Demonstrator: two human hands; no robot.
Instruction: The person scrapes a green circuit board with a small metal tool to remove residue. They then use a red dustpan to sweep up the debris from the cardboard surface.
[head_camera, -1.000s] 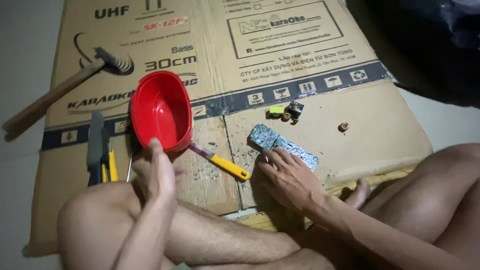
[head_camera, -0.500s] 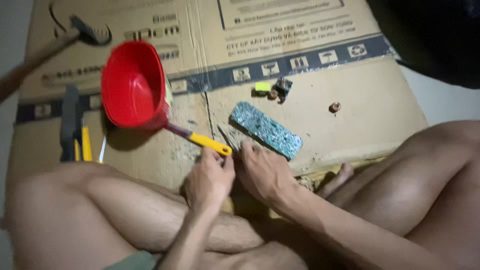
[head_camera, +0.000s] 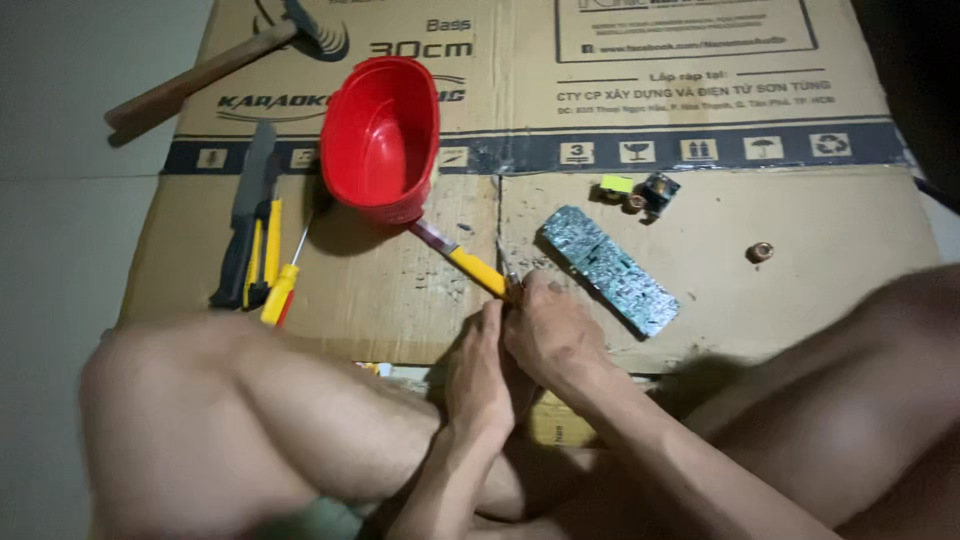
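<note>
both hands, left hand (head_camera: 478, 372) and right hand (head_camera: 548, 330), pinching one small metal tool (head_camera: 508, 272) together, one yellow-handled screwdriver (head_camera: 462, 260) touching, one circuit board (head_camera: 608, 269) just right, one red bowl (head_camera: 382, 138) above

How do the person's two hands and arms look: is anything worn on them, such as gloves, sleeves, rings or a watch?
The left hand and the right hand are bare, with no gloves. Both forearms are uncovered, with no sleeves in view. No watch, bracelet or ring shows, though the picture is dim and slightly blurred.

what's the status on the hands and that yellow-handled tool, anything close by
Left hand and right hand together at the yellow-handled tool, grip unclear. Tool lies on cardboard. Red bowl over its far end, circuit board close beside the right hand.
</note>
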